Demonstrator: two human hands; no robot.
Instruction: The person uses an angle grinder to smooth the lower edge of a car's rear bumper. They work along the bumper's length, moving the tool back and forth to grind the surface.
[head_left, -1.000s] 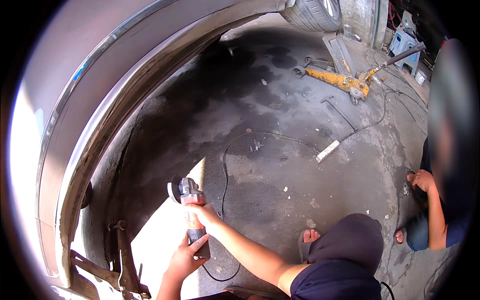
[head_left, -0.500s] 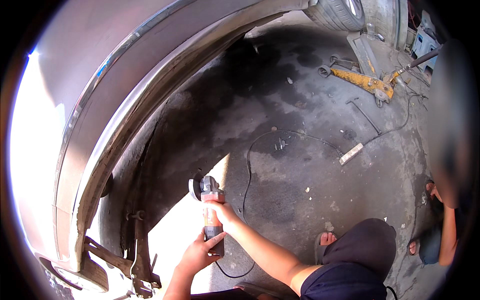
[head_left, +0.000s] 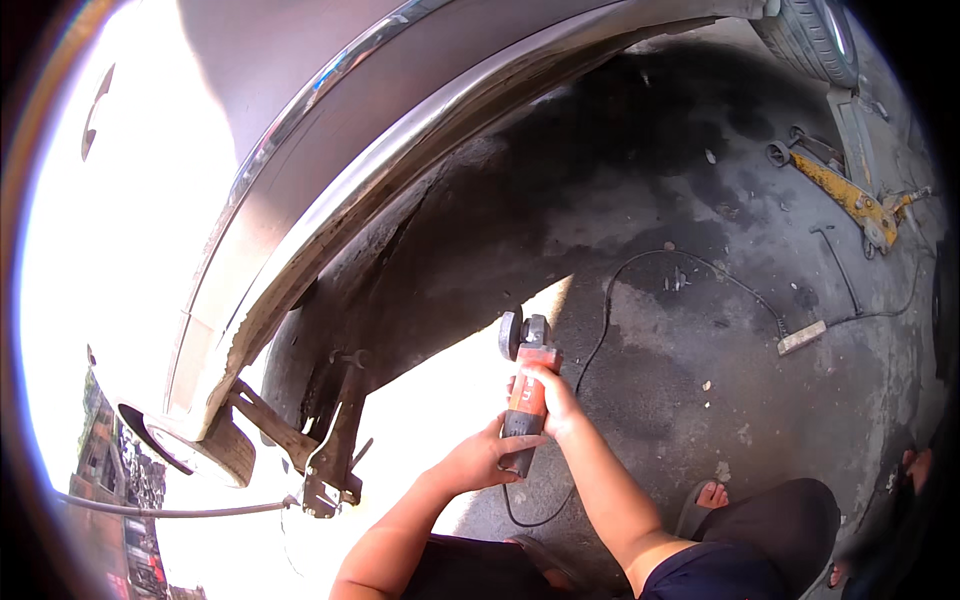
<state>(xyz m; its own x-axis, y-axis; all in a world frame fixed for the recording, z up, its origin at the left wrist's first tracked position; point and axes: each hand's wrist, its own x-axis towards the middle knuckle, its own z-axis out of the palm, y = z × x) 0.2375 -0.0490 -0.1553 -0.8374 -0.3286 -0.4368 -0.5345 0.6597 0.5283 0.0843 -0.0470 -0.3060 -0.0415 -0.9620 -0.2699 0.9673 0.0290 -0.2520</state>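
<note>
Our left hand (head_left: 482,462) grasps the rear end of the red grinder (head_left: 527,398); our right hand (head_left: 555,400) grasps it more forward.

Parts of the grinder's handle (head_left: 528,398) are hidden under the left hand (head_left: 488,458) and the right hand (head_left: 557,402), and the undersides of some fingers are out of sight behind it. The car (head_left: 400,125) is cut off at the far edge, as is the wheel (head_left: 805,45) at far right, while the dark rim swallows most of another person (head_left: 916,469). At near left, the clutter (head_left: 125,480) beyond the glare is too small to tell.
</note>
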